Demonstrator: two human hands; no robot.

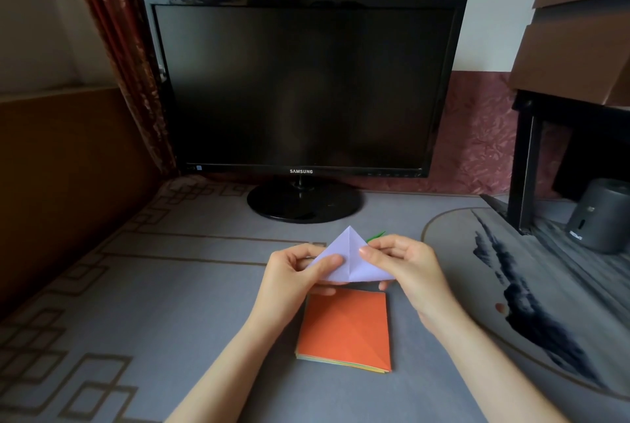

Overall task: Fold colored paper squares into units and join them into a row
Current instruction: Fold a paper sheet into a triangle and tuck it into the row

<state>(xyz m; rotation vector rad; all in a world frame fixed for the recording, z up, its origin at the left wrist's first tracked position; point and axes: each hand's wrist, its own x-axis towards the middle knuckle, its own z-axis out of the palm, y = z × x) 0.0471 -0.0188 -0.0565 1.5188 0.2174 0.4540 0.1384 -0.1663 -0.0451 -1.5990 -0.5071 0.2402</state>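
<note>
Lilac paper unit (pixel 349 260): mid-fold, held above the orange-topped paper stack (pixel 346 329). Left hand (pixel 295 274) and right hand (pixel 402 264) each pinch a lower corner. Next, probably: flatten and crease the flaps.

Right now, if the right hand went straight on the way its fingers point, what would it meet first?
Likely the left hand, gripping the same folded lilac paper triangle the right hand holds; their thumbs face closely across it, though depth is unclear.

From the table's (pixel 170 286) near edge, the head camera looks forward and down, close over the left hand (pixel 296 272) and right hand (pixel 405 265), toward the monitor (pixel 303 81).
</note>
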